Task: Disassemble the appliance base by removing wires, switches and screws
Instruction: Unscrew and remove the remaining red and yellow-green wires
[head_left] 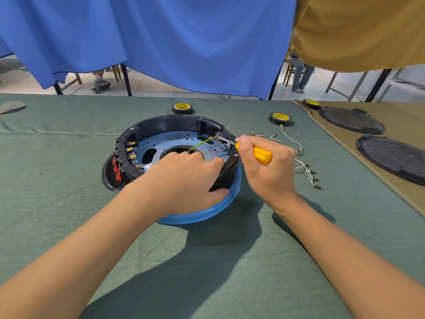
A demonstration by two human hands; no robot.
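While the appliance base [174, 143] lies open side up near the middle of the green-covered worktop [69, 226], the step in hand appears to be release of the green-yellow wire [202, 143] at its terminal on the far right inner wall; several white wires [305, 169] with metal terminals already lie loose on the worktop just to the right of the base, so wire removal is judged well along.

The left hand [184, 180] rests on the near rim of the base; its fingers [216, 162] are curled over the black wall and its thumb presses the outside, steadying the housing; the free end of the green-yellow wire runs to the fingertips, though whether it is pinched there cannot be told.

The right hand [269, 166] is wrapped around the yellow handle of a screwdriver [259, 154]; the fingers are pressed together on the handle; the metal shaft points left and away, with its tip at the wire's terminal.

The red switches [116, 169] sit at the left edge of the base, with their brass tabs bare on the inner side; a screw [235, 154] shows on the rim near the right hand.

The next move calls for firm, controlled action of the tip at the terminal while the left hand holds the base steady; a slip could scar the blue plate [207, 149]; the switches and screws then follow.
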